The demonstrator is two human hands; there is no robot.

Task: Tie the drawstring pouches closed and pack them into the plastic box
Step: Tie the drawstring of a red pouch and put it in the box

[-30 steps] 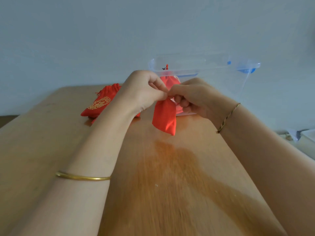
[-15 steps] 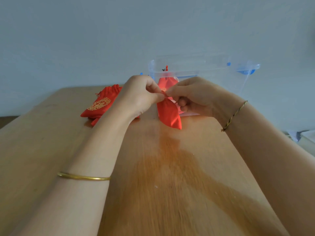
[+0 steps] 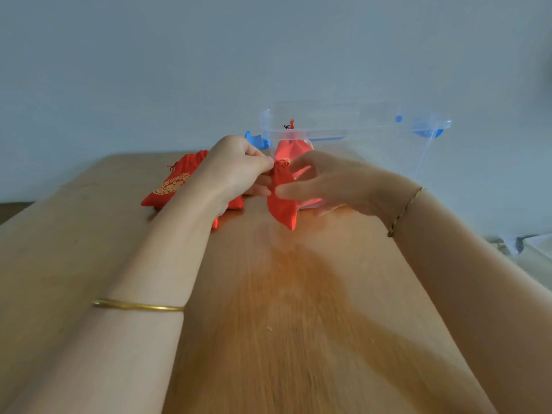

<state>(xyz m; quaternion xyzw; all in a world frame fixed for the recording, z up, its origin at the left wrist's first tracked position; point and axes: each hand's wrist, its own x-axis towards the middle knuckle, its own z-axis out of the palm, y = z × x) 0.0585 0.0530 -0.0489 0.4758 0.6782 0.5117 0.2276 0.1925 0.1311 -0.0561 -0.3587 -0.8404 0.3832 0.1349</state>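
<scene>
The red pouch hangs just above the counter, in front of the near wall of the plastic box. Its gathered neck points up and its lower corner points down toward the wood.

The left hand holds the pouch at the neck. The thumb and forefinger are pinched together on the gathered fabric, and the remaining fingers are curled beneath.

The right hand is beside the pouch on its right. Its fingers are extended and spread apart, clamped on nothing. One fingertip lies across the pouch body and appears to touch it, but motion blur prevents confirmation.

The plastic box is transparent and stands at the far end of the counter with its top open. A packed pouch is visible through the near wall, and a short red cord end rises above it inside the box. Blue latches are fitted at the left end and the right end.

An embroidered pouch, red with a gold pattern, lies flat on the counter to the left of the box, partly behind the left wrist. Further red fabric shows under that wrist.

A gold bangle sits on the left forearm. A braided bracelet sits on the right wrist. A pale wall stands behind the counter.
</scene>
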